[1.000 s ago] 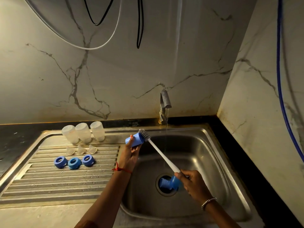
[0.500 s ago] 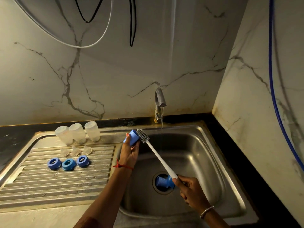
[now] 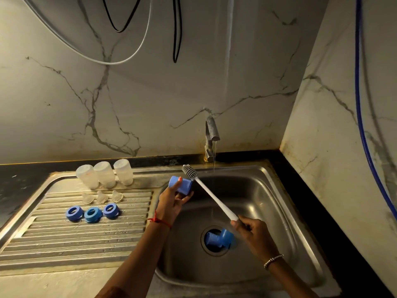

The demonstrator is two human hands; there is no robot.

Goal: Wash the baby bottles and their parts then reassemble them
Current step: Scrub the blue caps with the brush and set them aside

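right hand [image 3: 255, 235] low over sink [image 3: 270, 198], fingers wrapped on brush [image 3: 211, 195] handle end, shaft slanting up-left | two loose caps [image 3: 218, 238] at drain | left hand [image 3: 171, 201] raised, grips blue cap [image 3: 180, 185] sideways, bristles just above it | rings [image 3: 92, 214], teats [image 3: 102, 197], bottles [image 3: 104, 175] on drainboard [image 3: 64, 244] | tap [image 3: 211, 134] running

drainboard [image 3: 75, 239] with bottles [image 3: 104, 175], nipples [image 3: 102, 197], rings [image 3: 92, 214]
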